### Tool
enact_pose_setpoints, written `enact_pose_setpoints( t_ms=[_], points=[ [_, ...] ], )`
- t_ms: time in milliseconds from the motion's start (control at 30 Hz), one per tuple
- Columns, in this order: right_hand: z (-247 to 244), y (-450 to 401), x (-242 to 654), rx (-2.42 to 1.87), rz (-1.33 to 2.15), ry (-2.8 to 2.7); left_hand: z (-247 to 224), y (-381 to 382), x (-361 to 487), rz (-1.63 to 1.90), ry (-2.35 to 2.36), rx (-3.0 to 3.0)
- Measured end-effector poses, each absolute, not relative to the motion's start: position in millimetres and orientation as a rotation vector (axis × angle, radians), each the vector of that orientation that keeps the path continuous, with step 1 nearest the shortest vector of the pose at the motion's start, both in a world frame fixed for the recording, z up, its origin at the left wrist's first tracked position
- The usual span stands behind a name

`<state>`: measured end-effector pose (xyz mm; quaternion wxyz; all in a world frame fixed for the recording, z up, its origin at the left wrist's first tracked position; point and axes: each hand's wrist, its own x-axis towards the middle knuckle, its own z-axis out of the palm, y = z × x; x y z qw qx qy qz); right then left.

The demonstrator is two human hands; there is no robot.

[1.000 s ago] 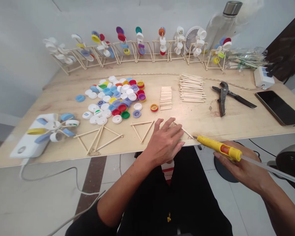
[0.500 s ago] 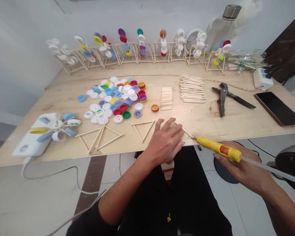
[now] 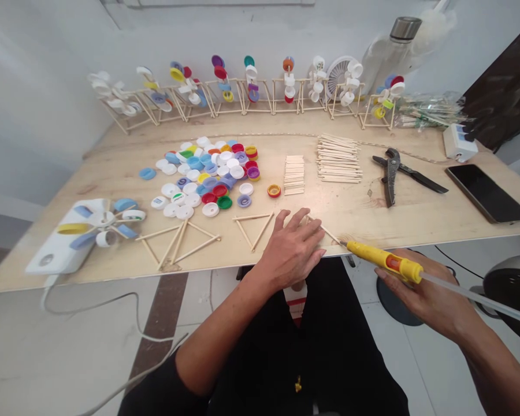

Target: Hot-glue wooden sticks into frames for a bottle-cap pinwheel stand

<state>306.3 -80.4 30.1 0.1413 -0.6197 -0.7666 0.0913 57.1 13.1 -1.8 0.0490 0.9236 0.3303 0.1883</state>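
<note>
My left hand [image 3: 293, 247] lies palm down at the table's front edge, fingers spread over thin wooden sticks [image 3: 329, 234] that it partly covers. One stick pokes out to the right from under the fingers. In my right hand [image 3: 429, 294] is a yellow hot glue gun [image 3: 379, 257] with a clear glue stick [image 3: 476, 296] in its rear. The nozzle tip touches or nearly touches the end of that protruding stick. Left of my left hand lies a stick triangle [image 3: 253, 231], and farther left are two more joined stick triangles [image 3: 179, 245].
Colourful bottle caps [image 3: 208, 173] are heaped behind the triangles. Short sticks [image 3: 294, 175] and long sticks [image 3: 338, 159] lie behind my hands, with pliers [image 3: 392, 176] and a phone [image 3: 489, 193] to the right. A cap wheel [image 3: 106, 222] rests on a white power strip [image 3: 47, 260]. Several stick stands [image 3: 257, 104] line the wall.
The camera view has shifted slightly. Both hands, the glue gun and the sticks keep practically the same positions.
</note>
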Motion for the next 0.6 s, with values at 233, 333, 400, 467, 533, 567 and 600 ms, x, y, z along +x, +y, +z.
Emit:
enact_pose_setpoints(
  t_ms=[233,333,400,467,533,567,600],
  points=[
    [37.1,-76.5,302.1,-1.792,0.317,-2.166,-0.7,12.3,57.8,0.599,1.005,2.811],
    [45.6,-75.6,299.5,-1.755,0.464,-2.057,-0.4,12.0,58.2,0.600,1.006,2.805],
    [51.5,-76.4,298.1,-1.716,0.549,-1.959,0.0,11.7,58.2,0.582,1.006,2.799],
    [56.3,-78.2,296.9,-1.680,0.632,-1.868,0.4,11.2,57.7,0.563,1.010,2.791],
    [58.1,-80.4,296.6,-1.668,0.689,-1.803,0.9,10.5,56.6,0.561,1.016,2.783],
    [57.3,-81.6,297.1,-1.672,0.690,-1.784,1.2,9.9,55.7,0.569,1.025,2.778],
    [55.2,-82.9,298.0,-1.679,0.677,-1.780,1.5,9.3,54.5,0.578,1.034,2.772]
  ],
)
